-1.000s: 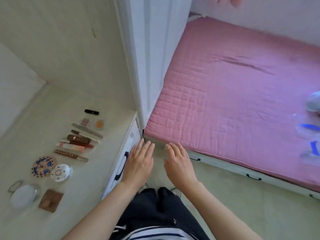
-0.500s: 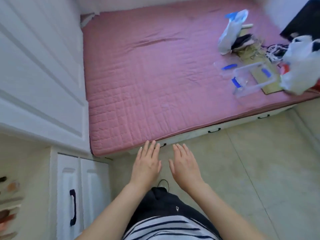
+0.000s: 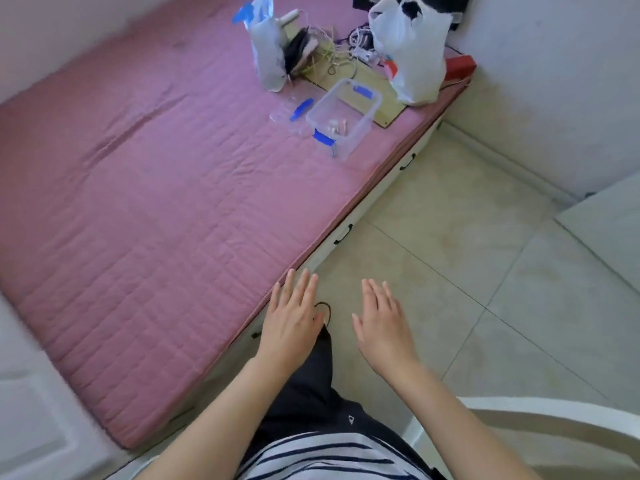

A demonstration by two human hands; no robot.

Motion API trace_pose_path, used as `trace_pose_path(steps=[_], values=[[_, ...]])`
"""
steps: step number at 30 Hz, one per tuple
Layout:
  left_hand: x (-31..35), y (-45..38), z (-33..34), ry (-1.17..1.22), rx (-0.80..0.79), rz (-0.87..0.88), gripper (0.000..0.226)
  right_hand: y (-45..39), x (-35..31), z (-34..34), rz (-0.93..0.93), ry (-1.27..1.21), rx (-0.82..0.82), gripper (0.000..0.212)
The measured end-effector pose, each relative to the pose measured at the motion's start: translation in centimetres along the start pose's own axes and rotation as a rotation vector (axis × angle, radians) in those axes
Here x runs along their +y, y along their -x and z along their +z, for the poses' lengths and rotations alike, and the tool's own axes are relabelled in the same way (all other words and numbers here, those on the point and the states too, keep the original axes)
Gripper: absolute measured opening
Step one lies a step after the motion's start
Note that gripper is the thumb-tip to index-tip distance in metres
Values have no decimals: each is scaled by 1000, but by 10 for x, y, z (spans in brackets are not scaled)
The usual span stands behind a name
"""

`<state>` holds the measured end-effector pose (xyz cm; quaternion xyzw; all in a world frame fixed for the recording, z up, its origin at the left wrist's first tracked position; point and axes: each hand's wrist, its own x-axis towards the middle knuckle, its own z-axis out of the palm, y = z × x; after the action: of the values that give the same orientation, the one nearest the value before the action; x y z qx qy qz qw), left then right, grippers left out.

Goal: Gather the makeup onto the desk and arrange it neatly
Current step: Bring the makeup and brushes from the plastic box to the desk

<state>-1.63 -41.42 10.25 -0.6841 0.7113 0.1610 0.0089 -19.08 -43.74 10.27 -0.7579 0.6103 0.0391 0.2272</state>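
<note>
My left hand [image 3: 292,317] and my right hand [image 3: 382,323] are held out flat in front of me, palms down, fingers apart, holding nothing. They hover over the near edge of a pink mattress [image 3: 156,209] and the tiled floor. A clear plastic box [image 3: 343,116] with blue clips stands open on the far part of the mattress, with a few small pale items inside. The desk and the makeup laid out on it are out of view.
Beside the box lie its clear lid [image 3: 291,110], a tall plastic bag [image 3: 265,46], tangled cables [image 3: 332,53] and a white plastic bag [image 3: 408,50]. A white cabinet [image 3: 38,410] is at lower left, a white chair rim [image 3: 540,415] at lower right. Pale floor tiles [image 3: 485,271] lie to the right.
My view has swung right, away from the desk and its row of makeup, across the cabinet to the mattress and the box. Both hands stay flat and empty.
</note>
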Motion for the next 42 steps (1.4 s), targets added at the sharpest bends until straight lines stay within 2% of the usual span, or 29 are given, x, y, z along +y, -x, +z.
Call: trace_pose_path(steps=[7,14,23,29,35,42], values=[[25,-115,-23,-32,-35,236,61,-58,36,-35,237,-115,69,65],[47,-233,-62,-52,-39,394,62,-125,63,-83,401,-174,165,63],[88,-313,-65,-40,-85,472,57,-178,113,-125,475,-189,187,62],[129,-361,-53,30,-117,393,56,-220,183,-158,481,-226,193,60],[178,-405,-57,121,-76,209,56,-265,251,-199,345,-174,142,61],[207,-451,-60,134,-58,55,55,-337,291,-239,185,-115,77,61]])
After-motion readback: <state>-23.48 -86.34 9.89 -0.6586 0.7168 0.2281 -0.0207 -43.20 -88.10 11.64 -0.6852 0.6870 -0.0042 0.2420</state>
